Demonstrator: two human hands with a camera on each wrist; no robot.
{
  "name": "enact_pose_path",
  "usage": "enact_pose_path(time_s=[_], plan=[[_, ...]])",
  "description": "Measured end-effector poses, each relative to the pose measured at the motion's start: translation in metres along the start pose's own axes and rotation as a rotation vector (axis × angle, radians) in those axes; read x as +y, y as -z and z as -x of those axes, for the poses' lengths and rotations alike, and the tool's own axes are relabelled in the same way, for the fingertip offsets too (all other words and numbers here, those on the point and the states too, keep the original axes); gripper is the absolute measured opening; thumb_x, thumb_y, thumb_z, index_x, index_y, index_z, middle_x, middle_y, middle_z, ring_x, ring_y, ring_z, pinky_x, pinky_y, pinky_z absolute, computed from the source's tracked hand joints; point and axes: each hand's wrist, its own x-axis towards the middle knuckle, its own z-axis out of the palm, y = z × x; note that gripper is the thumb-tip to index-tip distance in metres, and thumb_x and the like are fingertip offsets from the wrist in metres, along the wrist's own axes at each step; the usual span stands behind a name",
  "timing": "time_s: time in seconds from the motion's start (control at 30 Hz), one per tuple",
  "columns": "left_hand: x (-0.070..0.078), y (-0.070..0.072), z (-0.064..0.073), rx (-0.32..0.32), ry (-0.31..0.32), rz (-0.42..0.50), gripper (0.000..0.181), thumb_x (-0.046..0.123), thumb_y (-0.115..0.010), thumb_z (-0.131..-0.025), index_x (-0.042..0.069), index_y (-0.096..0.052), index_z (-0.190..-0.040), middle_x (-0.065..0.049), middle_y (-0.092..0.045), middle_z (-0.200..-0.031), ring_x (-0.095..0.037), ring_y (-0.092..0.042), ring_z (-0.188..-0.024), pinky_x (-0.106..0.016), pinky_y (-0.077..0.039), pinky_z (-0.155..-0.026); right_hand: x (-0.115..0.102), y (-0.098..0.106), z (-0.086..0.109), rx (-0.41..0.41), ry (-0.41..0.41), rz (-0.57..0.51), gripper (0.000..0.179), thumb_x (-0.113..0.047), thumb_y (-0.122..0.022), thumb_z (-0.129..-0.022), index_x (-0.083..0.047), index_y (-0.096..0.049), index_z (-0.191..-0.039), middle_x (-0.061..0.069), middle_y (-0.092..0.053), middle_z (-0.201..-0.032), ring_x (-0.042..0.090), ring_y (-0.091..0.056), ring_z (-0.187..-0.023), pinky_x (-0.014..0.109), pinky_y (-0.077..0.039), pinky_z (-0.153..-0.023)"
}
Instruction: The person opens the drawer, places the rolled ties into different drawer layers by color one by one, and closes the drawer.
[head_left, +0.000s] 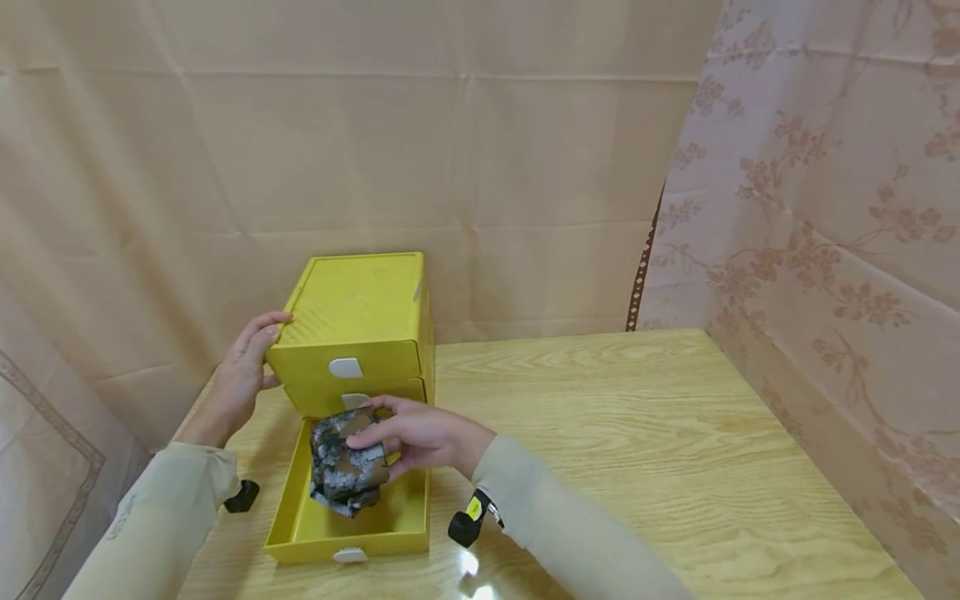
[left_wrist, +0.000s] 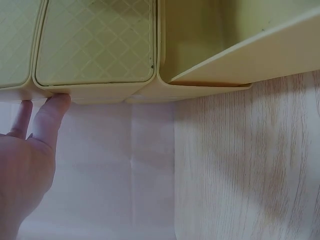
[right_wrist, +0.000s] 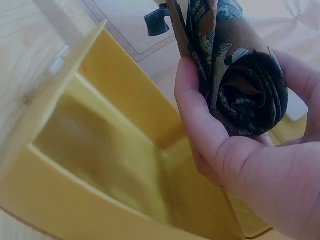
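Note:
My right hand (head_left: 420,437) grips a rolled-up camouflage cloth (head_left: 347,471), mottled brown, black and grey. The roll is over the pulled-out bottom drawer (head_left: 405,542) of a yellow drawer cabinet (head_left: 360,292). In the right wrist view, my thumb and fingers lie on opposite sides of the cloth roll (right_wrist: 245,95), its spiral end facing the camera. My left hand (head_left: 236,383) rests against the cabinet's left side near the upper front edge. The left wrist view shows its fingertips touching the cabinet wall (left_wrist: 100,92).
Two closed drawers with white pull tabs (head_left: 345,367) sit above the pulled-out one. Under everything is a wood-grain table (head_left: 600,433). A beige curtain (head_left: 450,167) hangs behind, and a floral one (head_left: 840,208) on the right. Black devices (head_left: 467,527) show by both wrists.

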Motion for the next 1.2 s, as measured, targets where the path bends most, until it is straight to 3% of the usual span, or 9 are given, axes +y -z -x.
enact_pose_path(time_s=[0.2, 0.6, 0.83, 1.2], plan=[[-0.001, 0.001, -0.001, 0.001, 0.0, 0.014, 0.032, 0.041, -0.043, -0.11, 0.026, -0.05, -0.137, 0.001, -0.051, -0.122, -0.011, -0.059, -0.099, -0.03, -0.056, -0.074, 0.01, -0.002, -0.013, 0.042, -0.03, -0.093, 0.07, -0.003, -0.065, -0.094, -0.015, -0.028, -0.152, 0.015, -0.055, -0.127, 0.039, -0.057, -0.114, 0.066, -0.045, -0.095], [-0.001, 0.0, 0.001, 0.004, 0.003, -0.007, 0.034, 0.043, -0.042, -0.109, 0.025, -0.049, -0.138, 0.002, -0.051, -0.123, -0.01, -0.059, -0.1, -0.029, -0.056, -0.074, 0.021, -0.004, -0.033, 0.134, -0.089, -0.108, 0.08, -0.002, -0.068, -0.093, -0.01, -0.023, -0.158, 0.017, -0.055, -0.124, 0.044, -0.053, -0.122, 0.068, -0.042, -0.098], [0.002, -0.001, 0.002, 0.009, -0.002, 0.018, 0.031, 0.041, -0.043, -0.109, 0.026, -0.051, -0.135, 0.001, -0.053, -0.119, -0.01, -0.06, -0.097, -0.03, -0.057, -0.073, 0.025, -0.006, -0.04, 0.125, -0.104, -0.088, 0.051, -0.003, -0.066, -0.094, -0.011, -0.044, -0.14, 0.017, -0.059, -0.116, 0.038, -0.059, -0.11, 0.064, -0.046, -0.096], [0.0, 0.0, 0.001, 0.007, 0.004, -0.019, 0.034, 0.042, -0.041, -0.11, 0.026, -0.05, -0.138, 0.002, -0.052, -0.122, -0.011, -0.059, -0.101, -0.03, -0.056, -0.074, 0.03, -0.006, -0.045, 0.138, -0.165, -0.114, 0.037, -0.004, -0.065, -0.095, -0.01, -0.051, -0.128, 0.017, -0.061, -0.114, 0.04, -0.059, -0.111, 0.063, -0.044, -0.1]])
